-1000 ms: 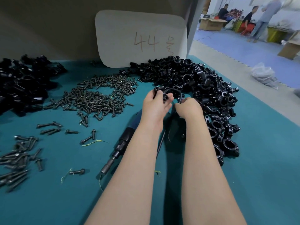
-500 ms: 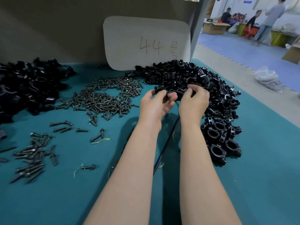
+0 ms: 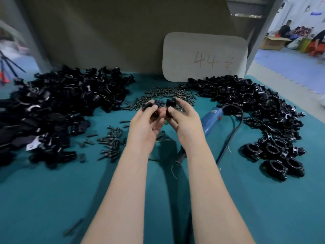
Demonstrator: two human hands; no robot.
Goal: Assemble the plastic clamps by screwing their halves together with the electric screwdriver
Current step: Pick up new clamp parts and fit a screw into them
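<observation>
My left hand (image 3: 146,123) pinches a black plastic clamp half (image 3: 148,105) above the middle of the table. My right hand (image 3: 184,120) pinches a second black clamp half (image 3: 170,105) just to its right; the two pieces are a little apart. The blue electric screwdriver (image 3: 212,118) lies on the teal table (image 3: 52,199) right of my right hand, its black cord (image 3: 233,127) looping round. Loose black screws lie in a heap (image 3: 167,95) behind my hands and in a smaller heap (image 3: 112,140) at their left.
A large heap of black clamp halves (image 3: 58,106) fills the left of the table. Another heap of clamp parts (image 3: 246,99) curves along the right, ending in assembled clamps (image 3: 277,155). A white card (image 3: 204,57) marked 44 leans on the back wall. People sit far right.
The view has swung left, showing the left heap. My hands have left the right heap and moved to the table's middle, and now hold two separate pieces.
</observation>
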